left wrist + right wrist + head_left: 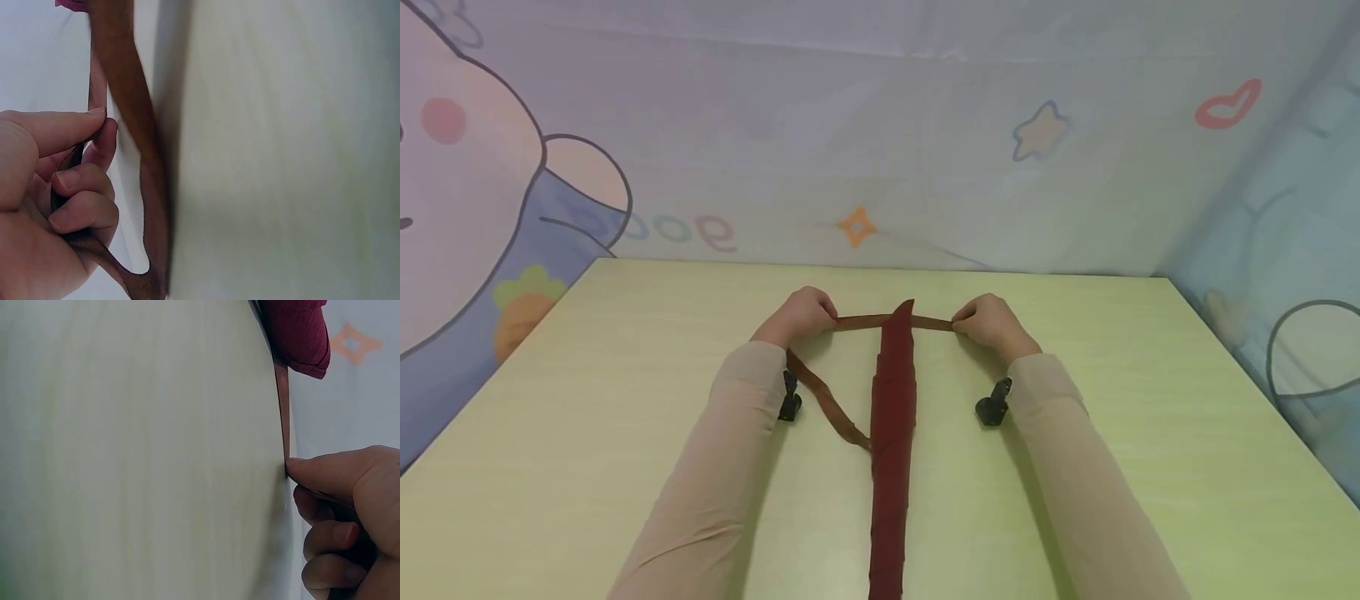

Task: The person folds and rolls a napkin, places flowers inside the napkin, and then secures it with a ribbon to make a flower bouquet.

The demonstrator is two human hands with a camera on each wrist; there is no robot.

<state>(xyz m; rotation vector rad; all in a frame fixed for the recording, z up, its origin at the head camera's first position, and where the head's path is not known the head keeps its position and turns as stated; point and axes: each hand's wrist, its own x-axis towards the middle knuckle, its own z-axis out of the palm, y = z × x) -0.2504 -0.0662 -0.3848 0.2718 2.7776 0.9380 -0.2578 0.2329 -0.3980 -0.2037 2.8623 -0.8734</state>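
A long, narrow roll of dark red cloth (pixel 891 417) lies lengthwise on the table, its pointed end away from me. A flat brown strap (pixel 859 322) passes crosswise beneath the roll near that far end. To the left of the roll, my left hand (pixel 805 315) pinches the strap between thumb and forefinger. In the left wrist view more strap (pixel 128 81) runs through the curled fingers and loops back toward the roll's middle. My right hand (pixel 988 323) pinches the strap's right part; in the right wrist view the roll's end (pixel 300 337) sits above that strap (pixel 283 412).
The pale yellow table (pixel 1150 467) extends on both sides of the arms. A printed cloth backdrop (pixel 925 150) stands along its far edge and right side. Small black wrist devices (pixel 992 404) hang inside both sleeves.
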